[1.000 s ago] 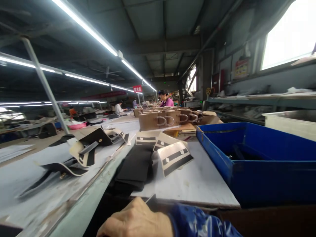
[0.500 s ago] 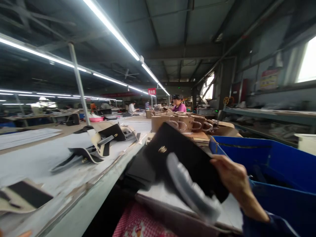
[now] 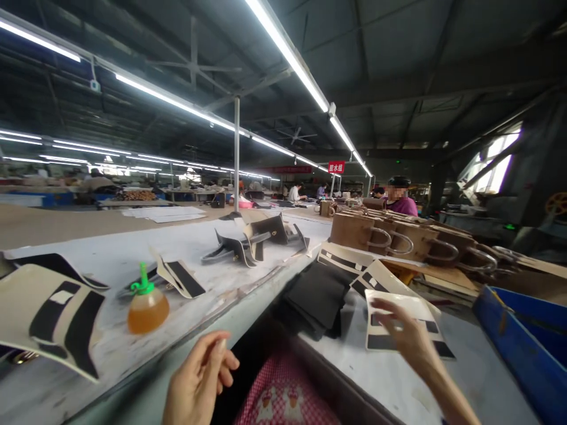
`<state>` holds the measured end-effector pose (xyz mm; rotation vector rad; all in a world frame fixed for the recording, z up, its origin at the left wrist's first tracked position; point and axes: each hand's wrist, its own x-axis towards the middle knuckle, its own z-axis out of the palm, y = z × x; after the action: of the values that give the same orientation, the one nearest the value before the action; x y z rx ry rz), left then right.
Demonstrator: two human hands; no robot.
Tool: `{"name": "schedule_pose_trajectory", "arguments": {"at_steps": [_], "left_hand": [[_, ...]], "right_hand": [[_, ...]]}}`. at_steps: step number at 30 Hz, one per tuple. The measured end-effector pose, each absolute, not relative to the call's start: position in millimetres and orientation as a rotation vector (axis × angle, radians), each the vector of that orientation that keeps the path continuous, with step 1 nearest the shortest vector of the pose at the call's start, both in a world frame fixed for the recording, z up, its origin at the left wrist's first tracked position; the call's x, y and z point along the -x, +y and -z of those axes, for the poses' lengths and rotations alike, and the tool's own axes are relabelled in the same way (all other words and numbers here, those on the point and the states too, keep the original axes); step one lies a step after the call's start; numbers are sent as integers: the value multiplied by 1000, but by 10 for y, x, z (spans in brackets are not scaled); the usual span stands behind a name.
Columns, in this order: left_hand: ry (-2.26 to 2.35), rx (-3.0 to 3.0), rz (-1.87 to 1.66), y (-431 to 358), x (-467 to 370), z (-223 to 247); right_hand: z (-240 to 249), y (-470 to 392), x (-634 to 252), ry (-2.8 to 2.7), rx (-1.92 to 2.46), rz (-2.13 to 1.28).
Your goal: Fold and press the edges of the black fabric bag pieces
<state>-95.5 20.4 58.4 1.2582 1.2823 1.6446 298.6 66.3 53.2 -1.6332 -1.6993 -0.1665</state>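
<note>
My right hand (image 3: 405,330), fingers spread, is over a cream panel with black strips (image 3: 401,304) lying on the side surface; whether the fingertips touch it I cannot tell. My left hand (image 3: 201,375) hovers in front of the bench edge with loosely curled fingers and nothing visible in them. To its left on the bench stands a squeeze bottle of amber liquid (image 3: 148,310) with a green nozzle. A curved cream-and-black bag piece (image 3: 53,313) lies farther left. Black sheets (image 3: 316,298) are stacked left of the panel under my right hand.
More bag pieces (image 3: 257,236) lie along the white-covered bench (image 3: 177,236). Brown bags with looped handles (image 3: 398,236) stand in rows at the back right. A blue bin (image 3: 522,336) borders the right side. A person in purple (image 3: 401,203) sits beyond the bags.
The black panel with a gold clasp is out of my right hand, and a cream-side-up panel lies under it. My left hand has come into view. The camera has turned left.
</note>
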Motion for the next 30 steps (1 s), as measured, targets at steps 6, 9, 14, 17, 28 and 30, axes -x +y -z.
{"name": "schedule_pose_trajectory", "arguments": {"at_steps": [6,9,14,17,28,30], "left_hand": [[1194,-1351,-1431,357,984,-333],[1175,-1372,-1382,422,974,-250],[1162,-1431,-1375,465,782,-215],[1174,-1525,-1352,594,692,-291],[1078,-1825,-1007,788,27,-101],[1131,-1853,-1024,800,21,-64]], "right_hand": [[12,1393,-2499,-2006,1762,37],[92,1550,-2499,-2034,1787,58],[-48,1477,-2753,-1975,1725,131],[-163,1423,-2846,-1912,1666,197],[-15,1485,-2256,-2007,1415,257],[-84,1469,-2247,-1962,1362,318]]}}
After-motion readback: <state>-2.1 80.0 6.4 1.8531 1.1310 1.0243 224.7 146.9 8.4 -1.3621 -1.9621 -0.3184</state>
